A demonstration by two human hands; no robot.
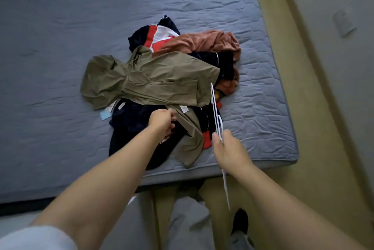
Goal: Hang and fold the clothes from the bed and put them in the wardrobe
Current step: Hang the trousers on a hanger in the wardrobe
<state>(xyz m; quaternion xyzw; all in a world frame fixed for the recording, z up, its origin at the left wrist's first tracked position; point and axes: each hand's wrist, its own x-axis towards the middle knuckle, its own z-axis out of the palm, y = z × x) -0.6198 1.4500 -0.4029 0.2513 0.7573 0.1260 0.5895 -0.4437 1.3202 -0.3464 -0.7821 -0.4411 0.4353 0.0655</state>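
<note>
1. two bare forearms reach forward from the bottom edge; a pale sleeve [36, 237] covers the left upper arm.
2. grey trousers [188, 225] and a dark shoe [239, 221] show below the arms, on the yellowish floor [307, 128] beside the bed.
3. left hand [164, 121]: fingers curled tight, gripping a fold of the olive garment [157, 80] close to its white label [183, 108].
4. right hand [228, 149]: fingers closed round a white hanger [215, 106]. the hanger is seen edge-on; one end reaches forward over the near right edge of the pile, the other points down past the wrist toward the floor.
5. clothes pile [212, 63]: lies on the right half of the blue-grey quilted mattress [60, 47], near its front edge.
6. pile contents:
   - olive garment, spread across the top and left, one strip trailing toward the mattress edge.
   - dark navy garment [137, 120], under the olive one, beneath the left hand.
   - rust-orange garment [202, 41], at the far right.
   - navy, red and white garment [159, 33], at the far side.
7. a light blue tag [105, 116] lies on the mattress, just beside the left edge of the pile.
</note>
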